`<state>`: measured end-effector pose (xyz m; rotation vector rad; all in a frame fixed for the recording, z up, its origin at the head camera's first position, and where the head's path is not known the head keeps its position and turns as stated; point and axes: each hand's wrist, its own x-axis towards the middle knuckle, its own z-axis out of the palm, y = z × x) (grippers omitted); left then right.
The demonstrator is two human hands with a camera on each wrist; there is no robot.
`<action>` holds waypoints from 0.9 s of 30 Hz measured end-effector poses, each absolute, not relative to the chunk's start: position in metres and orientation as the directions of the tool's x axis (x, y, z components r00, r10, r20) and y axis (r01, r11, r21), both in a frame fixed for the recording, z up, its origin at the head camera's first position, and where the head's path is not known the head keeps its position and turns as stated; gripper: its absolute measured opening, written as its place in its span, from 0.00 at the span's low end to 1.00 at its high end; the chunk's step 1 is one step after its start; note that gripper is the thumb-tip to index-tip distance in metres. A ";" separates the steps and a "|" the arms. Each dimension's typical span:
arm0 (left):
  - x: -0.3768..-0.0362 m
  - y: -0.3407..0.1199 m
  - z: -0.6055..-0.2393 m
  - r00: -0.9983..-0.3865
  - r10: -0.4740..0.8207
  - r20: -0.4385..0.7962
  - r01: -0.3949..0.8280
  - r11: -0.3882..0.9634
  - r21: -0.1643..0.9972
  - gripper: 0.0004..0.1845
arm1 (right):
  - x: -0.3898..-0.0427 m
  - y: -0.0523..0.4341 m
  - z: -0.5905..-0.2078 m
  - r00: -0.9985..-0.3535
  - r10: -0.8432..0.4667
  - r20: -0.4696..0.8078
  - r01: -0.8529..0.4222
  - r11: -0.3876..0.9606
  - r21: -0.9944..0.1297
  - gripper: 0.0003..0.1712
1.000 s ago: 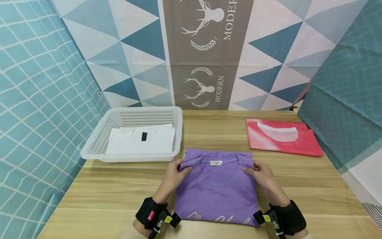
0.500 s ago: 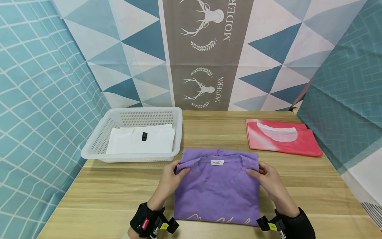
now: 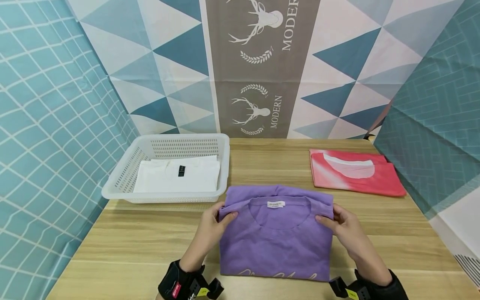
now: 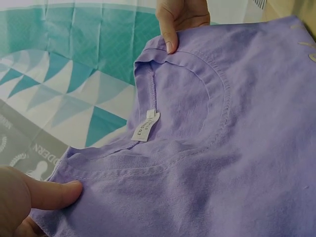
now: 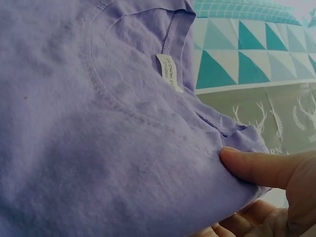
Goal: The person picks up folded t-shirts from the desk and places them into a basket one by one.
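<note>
A folded purple T-shirt lies in front of the person, its round neckline at the far side and pale script lettering along the near edge. A small white label shows inside the collar. My left hand pinches the shirt's left shoulder, thumb on top and fingers underneath. On the opposite shoulder my right hand pinches the cloth the same way. In the left wrist view both hands grip the shirt at either side of the neckline. The right wrist view shows the thumb pressed on the cloth, with fingers curled below.
At the back left stands a white plastic basket with a folded white garment in it. A folded red and pink garment lies at the back right of the wooden table. Patterned cloth hangs around the table.
My right hand has moved rightward and the left slightly leftward. The shirt's shoulders are spread wider, and the neckline is smoother and more open. Basket and red garment stay put.
</note>
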<state>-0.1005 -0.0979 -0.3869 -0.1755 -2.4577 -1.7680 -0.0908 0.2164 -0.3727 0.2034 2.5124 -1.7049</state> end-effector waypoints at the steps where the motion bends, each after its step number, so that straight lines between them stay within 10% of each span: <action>1: -0.100 -0.098 -0.386 -0.987 0.031 0.157 0.159 0.313 0.936 0.09 | -0.090 0.217 -0.372 -0.987 0.048 -0.153 0.160 0.364 -0.918 0.29; 27: -0.086 -0.103 -0.366 -0.981 0.048 0.186 0.192 0.238 0.952 0.12 | -0.082 0.228 -0.366 -0.991 -0.125 0.042 -0.064 0.181 -0.981 0.26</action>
